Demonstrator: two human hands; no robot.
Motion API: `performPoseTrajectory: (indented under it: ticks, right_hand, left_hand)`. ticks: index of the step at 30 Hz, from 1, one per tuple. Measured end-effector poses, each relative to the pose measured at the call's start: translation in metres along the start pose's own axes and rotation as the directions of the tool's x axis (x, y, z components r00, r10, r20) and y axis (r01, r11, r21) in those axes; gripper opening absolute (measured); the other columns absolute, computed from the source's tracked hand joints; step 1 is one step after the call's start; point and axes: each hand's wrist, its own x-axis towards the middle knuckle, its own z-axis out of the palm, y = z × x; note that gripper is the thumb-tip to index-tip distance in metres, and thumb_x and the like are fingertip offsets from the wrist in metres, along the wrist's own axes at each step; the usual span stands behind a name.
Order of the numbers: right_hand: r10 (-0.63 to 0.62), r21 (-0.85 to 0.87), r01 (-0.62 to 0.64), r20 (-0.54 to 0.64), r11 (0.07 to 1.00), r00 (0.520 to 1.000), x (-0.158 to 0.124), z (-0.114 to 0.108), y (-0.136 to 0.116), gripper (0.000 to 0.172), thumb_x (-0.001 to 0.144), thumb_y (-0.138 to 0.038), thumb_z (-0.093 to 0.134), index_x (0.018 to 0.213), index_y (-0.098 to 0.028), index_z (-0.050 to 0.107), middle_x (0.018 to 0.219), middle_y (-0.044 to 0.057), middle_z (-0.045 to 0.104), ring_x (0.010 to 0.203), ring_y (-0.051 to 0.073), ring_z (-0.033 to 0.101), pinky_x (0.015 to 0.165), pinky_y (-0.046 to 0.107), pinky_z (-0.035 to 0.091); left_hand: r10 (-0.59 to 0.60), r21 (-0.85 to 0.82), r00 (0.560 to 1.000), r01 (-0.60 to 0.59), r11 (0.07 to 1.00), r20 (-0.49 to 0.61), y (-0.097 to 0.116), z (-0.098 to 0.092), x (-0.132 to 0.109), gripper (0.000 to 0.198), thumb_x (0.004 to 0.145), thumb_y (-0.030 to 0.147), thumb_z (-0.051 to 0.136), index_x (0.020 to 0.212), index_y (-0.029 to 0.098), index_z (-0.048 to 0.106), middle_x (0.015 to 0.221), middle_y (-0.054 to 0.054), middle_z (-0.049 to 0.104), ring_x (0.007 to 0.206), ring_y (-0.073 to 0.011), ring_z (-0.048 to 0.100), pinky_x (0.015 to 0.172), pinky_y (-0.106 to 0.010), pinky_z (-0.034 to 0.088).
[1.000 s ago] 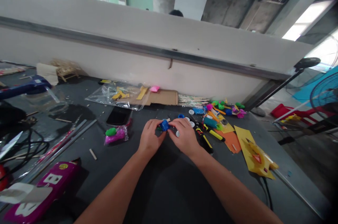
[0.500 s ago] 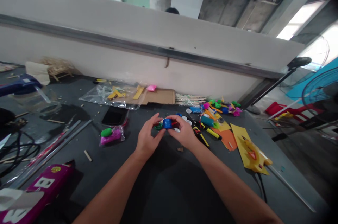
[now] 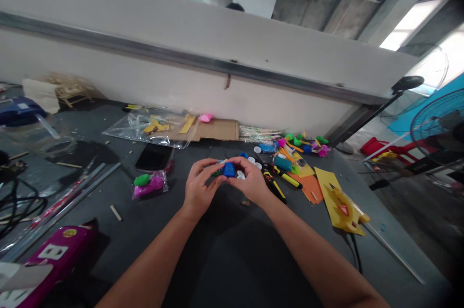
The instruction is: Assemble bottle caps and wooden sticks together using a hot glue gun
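Above the dark table, both hands meet around a small blue cap-like piece (image 3: 228, 169). My left hand (image 3: 201, 186) closes on its left side, with thumb and fingers bent toward it. On the other side, my right hand (image 3: 249, 180) pinches the same piece between thumb and fingers. The fingertips cover part of it, so its full shape is hidden. Just behind the hands lie white round caps (image 3: 257, 150) and a blue cap (image 3: 243, 155). Something green shows behind the left fingers, mostly hidden.
Black-and-yellow pliers (image 3: 274, 187) lie right of the hands, near orange paper (image 3: 311, 188) and a yellow glue gun (image 3: 350, 216). A phone (image 3: 154, 156) and bagged clay (image 3: 150, 183) lie left. Cardboard (image 3: 217, 130) rests by the partition; a purple tool (image 3: 60, 262) sits front left.
The blue piece has been turned slightly between my fingers. My left fingers have shifted over its top left. The whole view has moved a little.
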Motion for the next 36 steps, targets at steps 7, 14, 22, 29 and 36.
performPoseTrajectory:
  ticks: [7, 14, 22, 29, 36]
  right_hand:
    - [0.044, 0.057, -0.043, -0.014, 0.997, 0.999, 0.001, 0.002, -0.001, 0.036, 0.065, -0.026, 0.071, 0.096, -0.02, 0.055, 0.094, 0.004, 0.063, 0.086, 0.018, 0.059, 0.081, 0.035, 0.047]
    - [0.184, 0.431, -0.174, 0.017, 0.886, 0.983, 0.002, 0.001, -0.004, 0.041, 0.066, -0.025, 0.065, 0.104, -0.024, 0.049, 0.104, 0.004, 0.065, 0.097, 0.02, 0.06, 0.084, 0.037, 0.046]
    - [0.388, 0.753, -0.363, 0.155, 0.548, 0.908, 0.006, -0.008, -0.009, 0.031, 0.071, -0.035, 0.063, 0.098, -0.02, 0.06, 0.091, 0.006, 0.067, 0.075, 0.017, 0.062, 0.066, 0.031, 0.051]
    - [0.428, 0.778, -0.366, 0.139, 0.511, 0.893, 0.006, -0.01, -0.004, 0.032, 0.069, -0.031, 0.064, 0.099, -0.02, 0.062, 0.085, 0.004, 0.065, 0.078, 0.018, 0.062, 0.066, 0.032, 0.054]
    - [0.349, 0.703, -0.299, 0.076, 0.645, 0.934, 0.009, -0.017, -0.003, 0.035, 0.069, -0.028, 0.061, 0.103, -0.022, 0.057, 0.086, 0.003, 0.064, 0.09, 0.019, 0.06, 0.078, 0.037, 0.051]
  left_hand:
    - [-0.109, -0.11, 0.993, 0.112, 0.988, 0.035, 0.0, 0.003, -0.002, 0.025, 0.079, 0.028, 0.061, 0.104, 0.025, 0.063, 0.106, -0.007, 0.056, 0.101, -0.0203, 0.055, 0.086, -0.039, 0.05]
    - [-0.307, -0.319, 0.95, 0.307, 0.897, 0.052, -0.004, 0.008, -0.004, 0.045, 0.076, 0.027, 0.062, 0.12, 0.026, 0.05, 0.118, -0.008, 0.049, 0.102, -0.0199, 0.055, 0.079, -0.037, 0.054]
    - [-0.373, -0.279, 0.928, 0.355, 0.892, -0.011, -0.007, 0.007, -0.002, 0.035, 0.079, 0.027, 0.058, 0.113, 0.021, 0.055, 0.109, -0.008, 0.057, 0.094, -0.018, 0.058, 0.075, -0.032, 0.053]
    - [-0.452, -0.265, 0.89, 0.422, 0.867, -0.06, -0.023, 0.011, -0.003, 0.033, 0.078, 0.025, 0.055, 0.11, 0.019, 0.057, 0.1, -0.008, 0.06, 0.086, -0.0167, 0.059, 0.067, -0.029, 0.054]
    - [-0.686, -0.46, 0.718, 0.572, 0.679, -0.118, -0.042, 0.009, 0.002, 0.04, 0.072, 0.023, 0.058, 0.112, 0.019, 0.053, 0.092, -0.005, 0.058, 0.073, -0.0133, 0.058, 0.055, -0.026, 0.053]
